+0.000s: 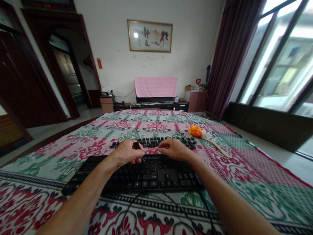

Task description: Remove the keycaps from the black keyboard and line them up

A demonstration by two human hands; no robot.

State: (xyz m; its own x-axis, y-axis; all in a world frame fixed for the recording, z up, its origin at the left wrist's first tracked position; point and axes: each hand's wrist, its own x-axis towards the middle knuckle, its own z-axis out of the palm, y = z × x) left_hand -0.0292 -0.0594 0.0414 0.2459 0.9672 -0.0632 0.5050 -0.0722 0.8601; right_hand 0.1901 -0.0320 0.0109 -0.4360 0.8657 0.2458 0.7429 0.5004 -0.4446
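A black keyboard (151, 185) lies on a patterned cloth, some of its key spots bare of caps. Above its far edge, my left hand (126, 151) pinches a black keycap (137, 145) between thumb and fingers. My right hand (174, 148) hovers over the keyboard's far edge, fingers curled and thumb close to the index finger; whatever they may hold is too small to make out. Beyond both hands, several loose black keycaps (190, 143) are laid out in rows, partly hidden by my hands.
An orange crumpled cloth or tissue (195, 131) lies to the right, beside a white piece (206, 134) and a flat wooden stick (220, 148). Cables (127, 209) run from the keyboard toward me. The patterned cloth (80, 140) spreads under everything.
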